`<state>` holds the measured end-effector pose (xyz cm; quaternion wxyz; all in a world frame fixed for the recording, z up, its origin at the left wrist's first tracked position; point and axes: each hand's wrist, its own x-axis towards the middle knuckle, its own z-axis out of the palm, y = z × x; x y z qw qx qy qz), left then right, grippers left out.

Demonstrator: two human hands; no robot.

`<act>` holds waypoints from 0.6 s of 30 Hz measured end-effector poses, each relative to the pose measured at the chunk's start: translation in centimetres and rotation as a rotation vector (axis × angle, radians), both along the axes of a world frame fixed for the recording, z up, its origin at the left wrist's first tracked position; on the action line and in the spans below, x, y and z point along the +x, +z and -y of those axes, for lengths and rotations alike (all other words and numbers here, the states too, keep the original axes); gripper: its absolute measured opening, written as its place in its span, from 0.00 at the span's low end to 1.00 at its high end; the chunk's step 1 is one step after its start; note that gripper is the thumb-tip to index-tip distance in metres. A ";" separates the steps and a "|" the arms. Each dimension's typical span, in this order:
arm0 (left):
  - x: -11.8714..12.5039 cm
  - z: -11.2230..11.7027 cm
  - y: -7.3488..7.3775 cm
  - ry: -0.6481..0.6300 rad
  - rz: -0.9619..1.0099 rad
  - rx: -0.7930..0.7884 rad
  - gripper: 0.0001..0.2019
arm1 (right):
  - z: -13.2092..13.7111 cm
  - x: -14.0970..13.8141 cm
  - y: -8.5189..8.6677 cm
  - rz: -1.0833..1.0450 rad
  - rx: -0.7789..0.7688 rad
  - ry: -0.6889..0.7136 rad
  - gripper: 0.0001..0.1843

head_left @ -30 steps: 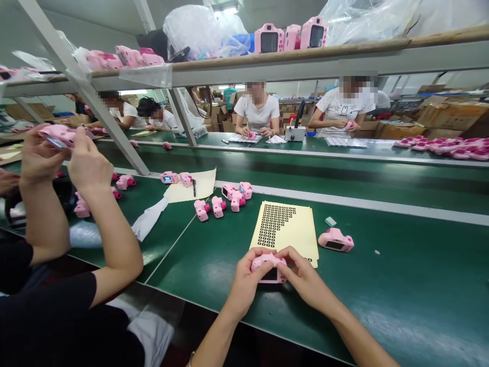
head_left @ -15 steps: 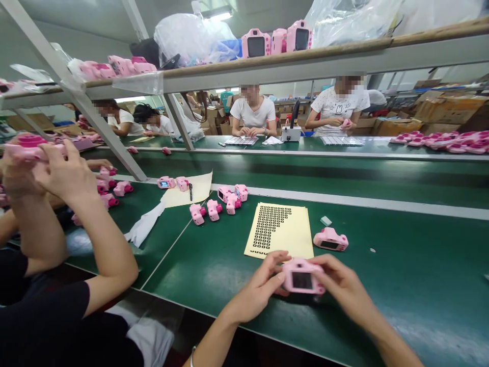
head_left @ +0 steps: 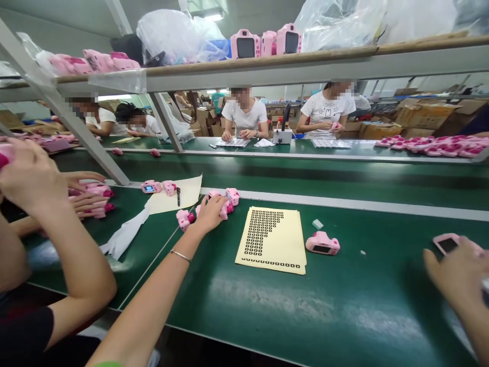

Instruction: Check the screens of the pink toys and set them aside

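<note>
My left hand (head_left: pixel 210 215) reaches over a small group of pink toy cameras. Its fingers are curled onto one toy camera (head_left: pixel 226 210), partly hidden beneath them. Another pink toy camera (head_left: pixel 184 219) lies just left of that hand. At the far right, my blurred right hand (head_left: pixel 460 275) has its thumb apart from the fingers. Beyond its fingertips is a pink toy camera (head_left: pixel 447 244) with a dark screen, partly covered by the hand. Between my hands lie a yellow sticker sheet (head_left: pixel 288 234) with rows of small black squares and a pink toy camera (head_left: pixel 323 243).
A pale small block (head_left: pixel 317 224) lies behind the middle camera. On the left, a co-worker's raised arm (head_left: pixel 76 250) comes close to my workspace. White cloth (head_left: pixel 128 234) and a black pen (head_left: pixel 178 196) lie nearby. A shelf (head_left: pixel 244 71) crosses overhead.
My hands have parted from the camera they held together. The left has moved to the camera group; the right and a camera are now at the far right. The view has shifted slightly.
</note>
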<state>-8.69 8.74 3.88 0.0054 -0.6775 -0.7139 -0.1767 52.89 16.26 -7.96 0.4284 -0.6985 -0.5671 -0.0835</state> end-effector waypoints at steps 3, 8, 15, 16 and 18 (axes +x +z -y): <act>0.6 0.6 -0.2 -0.032 -0.002 -0.011 0.29 | 2.1 -7.5 2.2 0.122 -0.040 0.018 0.33; 2.5 2.9 -0.9 0.026 0.013 -0.033 0.33 | 4.7 -16.8 4.4 0.047 -0.306 0.818 0.32; 5.0 5.3 -2.4 0.083 0.051 0.054 0.32 | 8.0 -21.6 6.7 -0.260 -0.552 0.948 0.26; 5.2 5.4 -2.7 0.086 0.069 0.078 0.31 | 8.5 -22.4 7.1 -0.294 -0.592 1.017 0.26; 5.5 5.5 -3.0 0.060 0.164 0.074 0.30 | 9.6 -24.2 7.8 -0.310 -0.650 1.149 0.25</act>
